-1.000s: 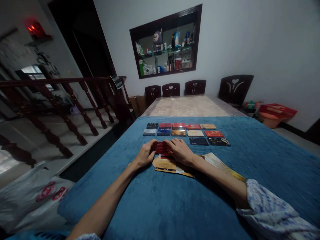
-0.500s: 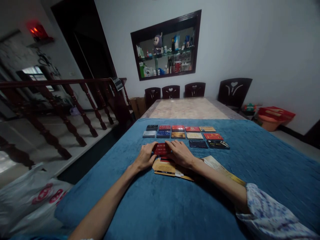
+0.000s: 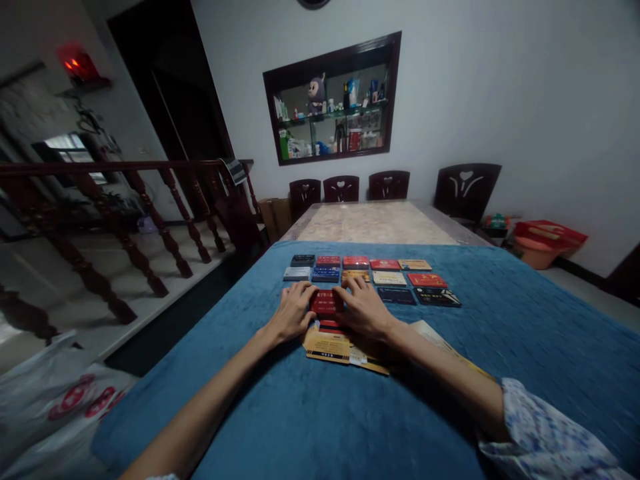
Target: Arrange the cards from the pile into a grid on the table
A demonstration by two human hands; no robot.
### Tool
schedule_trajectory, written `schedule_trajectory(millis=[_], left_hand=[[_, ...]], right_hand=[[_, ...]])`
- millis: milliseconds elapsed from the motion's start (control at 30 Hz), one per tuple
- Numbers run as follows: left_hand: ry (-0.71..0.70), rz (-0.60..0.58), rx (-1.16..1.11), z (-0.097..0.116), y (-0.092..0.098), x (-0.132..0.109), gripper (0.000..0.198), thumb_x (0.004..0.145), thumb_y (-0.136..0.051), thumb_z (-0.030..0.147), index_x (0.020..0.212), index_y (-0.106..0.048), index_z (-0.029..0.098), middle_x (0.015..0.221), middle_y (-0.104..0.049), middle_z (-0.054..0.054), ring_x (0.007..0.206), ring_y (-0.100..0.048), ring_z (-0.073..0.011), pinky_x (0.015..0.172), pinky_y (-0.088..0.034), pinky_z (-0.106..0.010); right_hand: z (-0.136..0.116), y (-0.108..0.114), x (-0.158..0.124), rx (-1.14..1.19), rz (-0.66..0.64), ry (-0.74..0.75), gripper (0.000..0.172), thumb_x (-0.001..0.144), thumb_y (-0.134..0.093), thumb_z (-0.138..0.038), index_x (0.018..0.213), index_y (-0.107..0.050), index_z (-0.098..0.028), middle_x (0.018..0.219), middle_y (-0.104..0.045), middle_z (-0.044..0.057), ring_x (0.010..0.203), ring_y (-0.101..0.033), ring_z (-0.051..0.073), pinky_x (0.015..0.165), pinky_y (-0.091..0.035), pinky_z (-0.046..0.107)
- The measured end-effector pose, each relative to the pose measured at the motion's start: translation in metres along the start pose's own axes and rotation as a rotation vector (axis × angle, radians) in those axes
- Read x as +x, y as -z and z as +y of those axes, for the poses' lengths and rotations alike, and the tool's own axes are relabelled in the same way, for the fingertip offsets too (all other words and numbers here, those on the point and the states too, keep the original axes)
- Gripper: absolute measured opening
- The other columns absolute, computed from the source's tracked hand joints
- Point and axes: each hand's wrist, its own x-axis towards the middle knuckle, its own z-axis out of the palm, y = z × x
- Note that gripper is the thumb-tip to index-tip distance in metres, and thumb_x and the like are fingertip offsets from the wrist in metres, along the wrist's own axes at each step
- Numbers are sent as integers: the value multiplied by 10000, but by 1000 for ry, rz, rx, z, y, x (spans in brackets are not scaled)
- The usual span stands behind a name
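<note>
Both my hands grip a dark red card by its two short sides, low over the blue cloth. My left hand has its fingers curled on the card's left edge, and my right hand pinches the right edge. Whether one card or a stack is between them, I cannot tell. Just under and nearer to me lie loose yellow cards, overlapping, partly covered by my right wrist. Beyond my fingers stand small card stacks in rows, among them a blue stack, a black stack and a cream stack.
A blue cloth covers the near table. Under my right forearm sticks out a pale and yellow paper piece. White plastic bags sit at the lower left, beside a wooden railing. Dark chairs stand at the far end.
The view has tilted slightly upward, so the table sits lower in the picture. Both hands keep their hold on the dark red card, with little other movement.
</note>
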Motion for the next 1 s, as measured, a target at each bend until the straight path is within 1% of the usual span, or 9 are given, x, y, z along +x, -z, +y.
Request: schedule_trajectory(millis=[167, 300, 400, 533, 667, 767, 933, 1000], left_hand=[[-23, -49, 82, 2, 4, 7, 504, 805, -593, 114, 1297, -500, 176, 1312, -560, -146, 1197, -466, -317, 974, -370, -492], [-41, -60, 125, 0, 3, 16, 519, 795, -620, 118, 1297, -504, 182, 1308, -562, -154, 1213, -452, -338, 988, -349, -522], [-57, -55, 133, -4, 3, 24, 507, 786, -637, 120, 1274, -521, 191, 1298, -567, -152, 1216, -448, -345, 1006, -329, -539], [-69, -61, 160, -9, 7, 38, 486, 788, -640, 138, 1259, -533, 193, 1296, -566, -153, 1211, -446, -348, 1006, -323, -553], [-65, -75, 177, -15, 10, 54, 503, 766, -649, 123, 1253, -542, 187, 1289, -568, -154, 1206, -446, -352, 997, -329, -556], [-56, -75, 170, -20, 10, 65, 513, 755, -647, 122, 1254, -550, 195, 1273, -571, -157, 1207, -444, -355, 995, -331, -560], [-27, -89, 200, -28, 10, 84, 513, 772, -626, 143, 1275, -547, 202, 1274, -570, -164, 1198, -439, -351, 975, -345, -557], [-16, -92, 218, -31, 9, 93, 498, 777, -623, 149, 1266, -552, 206, 1258, -583, -159, 1190, -440, -350, 967, -350, -553]], right_hand=[[7, 3, 5, -45, -13, 48, 465, 857, -661, -381, 1262, -588, -165, 1217, -582, 171, 1125, -463, 319, 892, -390, 421], [13, 7, 11, -62, -39, 67, 440, 843, -680, -403, 1205, -615, -159, 1252, -562, 184, 1164, -446, 329, 903, -390, 428], [18, 11, 18, -63, -67, 78, 418, 843, -681, -402, 1180, -623, -162, 1251, -560, 178, 1148, -452, 322, 895, -392, 429], [25, 17, 28, -68, -104, 65, 429, 867, -658, -418, 1214, -609, -171, 1225, -571, 168, 1136, -462, 321, 870, -410, 420], [33, 20, 40, -93, -114, 46, 435, 873, -657, -421, 1222, -611, -165, 1267, -544, 197, 1158, -452, 345, 866, -426, 446], [39, 22, 50, -104, -125, 38, 426, 881, -646, -421, 1226, -611, -174, 1262, -551, 192, 1145, -454, 338, 864, -430, 446], [52, 18, 68, -101, -132, 32, 431, 876, -634, -443, 1226, -604, -193, 1222, -570, 164, 1104, -459, 315, 818, -436, 403], [58, 16, 76, -112, -127, 31, 409, 877, -626, -436, 1209, -610, -197, 1214, -571, 161, 1089, -464, 310, 802, -437, 389]])
